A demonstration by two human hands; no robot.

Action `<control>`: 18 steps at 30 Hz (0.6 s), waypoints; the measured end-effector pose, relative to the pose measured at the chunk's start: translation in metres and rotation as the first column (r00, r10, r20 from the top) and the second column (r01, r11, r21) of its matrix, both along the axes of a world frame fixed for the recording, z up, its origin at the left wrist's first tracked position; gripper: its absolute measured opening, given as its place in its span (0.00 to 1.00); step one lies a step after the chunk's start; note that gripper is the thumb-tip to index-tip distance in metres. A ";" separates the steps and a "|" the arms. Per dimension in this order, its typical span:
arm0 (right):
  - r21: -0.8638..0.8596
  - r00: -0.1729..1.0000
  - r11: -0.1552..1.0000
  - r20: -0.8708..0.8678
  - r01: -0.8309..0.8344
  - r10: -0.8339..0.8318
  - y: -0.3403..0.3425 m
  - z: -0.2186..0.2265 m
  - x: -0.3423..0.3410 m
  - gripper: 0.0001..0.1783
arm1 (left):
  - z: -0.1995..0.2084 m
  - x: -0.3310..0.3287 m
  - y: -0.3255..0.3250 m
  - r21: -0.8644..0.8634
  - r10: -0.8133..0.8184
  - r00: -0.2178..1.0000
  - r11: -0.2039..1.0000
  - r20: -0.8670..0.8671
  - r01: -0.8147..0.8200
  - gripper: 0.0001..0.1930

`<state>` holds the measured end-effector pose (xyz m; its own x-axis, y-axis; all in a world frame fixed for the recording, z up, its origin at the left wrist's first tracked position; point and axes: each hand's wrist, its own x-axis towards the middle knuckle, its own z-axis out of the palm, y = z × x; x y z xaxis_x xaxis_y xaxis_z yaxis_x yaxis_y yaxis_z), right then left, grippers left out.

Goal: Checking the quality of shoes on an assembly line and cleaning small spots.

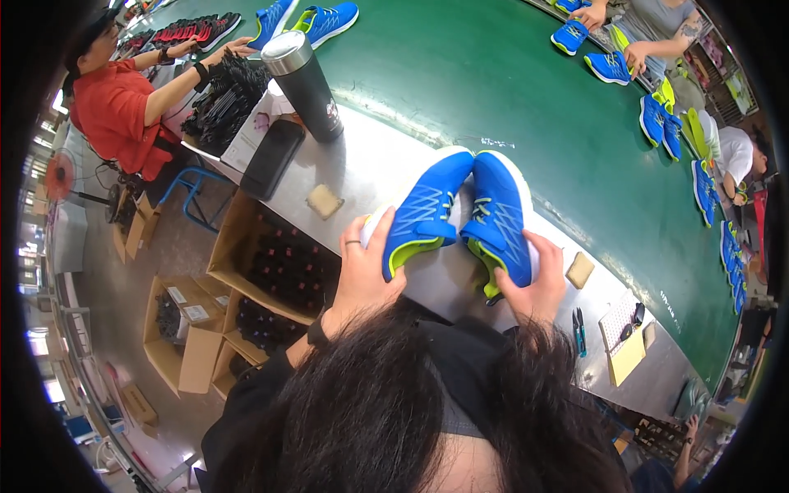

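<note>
A pair of blue sneakers with lime-green lining and white soles is held over the metal ledge in front of me. My left hand [367, 264] grips the left sneaker [426, 209] at its heel and outer side. The right sneaker [500, 215] is in my right hand [538, 282], thumb near the collar and fingers along the outer sole. Both toes point away from me and touch or nearly touch. The undersides and some of my fingertips are hidden.
A black tumbler [304, 86], a dark case [273, 158] and a tan sponge block [325, 201] stand left on the ledge [362, 164]. Right lie another block [579, 269], snips [580, 332] and a yellow pad [627, 359]. Beyond runs a green belt [460, 74]; co-workers handle shoes. Cartons [193, 329] stand lower left.
</note>
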<state>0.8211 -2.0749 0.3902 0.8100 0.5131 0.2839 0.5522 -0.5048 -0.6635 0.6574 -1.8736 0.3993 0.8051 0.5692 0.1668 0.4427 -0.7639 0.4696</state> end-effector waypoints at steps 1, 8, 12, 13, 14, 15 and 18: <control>0.036 0.995 0.998 -0.091 -0.047 0.050 -0.003 0.003 0.005 0.35 | 0.008 0.000 0.005 -0.249 -0.024 0.997 0.968 0.071 0.041 0.42; 0.555 0.417 0.817 -0.786 0.155 0.456 -0.010 0.017 0.007 0.33 | 0.024 0.002 0.004 -0.909 0.232 0.894 -0.077 0.384 0.410 0.35; 0.471 0.477 0.871 -0.802 0.138 0.359 -0.010 0.018 0.004 0.31 | 0.022 0.005 0.005 -0.901 0.151 0.889 0.037 0.432 0.432 0.35; 0.470 0.475 0.872 -0.804 0.138 0.358 -0.012 0.013 0.005 0.31 | 0.014 0.004 0.006 -0.902 0.152 0.890 0.037 0.430 0.430 0.35; 0.317 0.568 0.948 -0.786 0.031 0.244 -0.018 0.010 0.009 0.28 | 0.002 0.004 0.008 -0.886 0.009 0.918 0.267 0.396 0.380 0.34; 0.142 0.657 0.988 -0.740 -0.062 0.147 -0.019 0.007 0.011 0.25 | -0.009 0.003 0.011 -0.805 -0.114 0.941 0.490 0.319 0.333 0.32; 0.026 0.958 0.992 -0.256 -0.126 0.128 -0.016 0.012 0.012 0.19 | -0.027 -0.001 0.008 -0.476 -0.147 0.988 0.865 0.054 0.155 0.29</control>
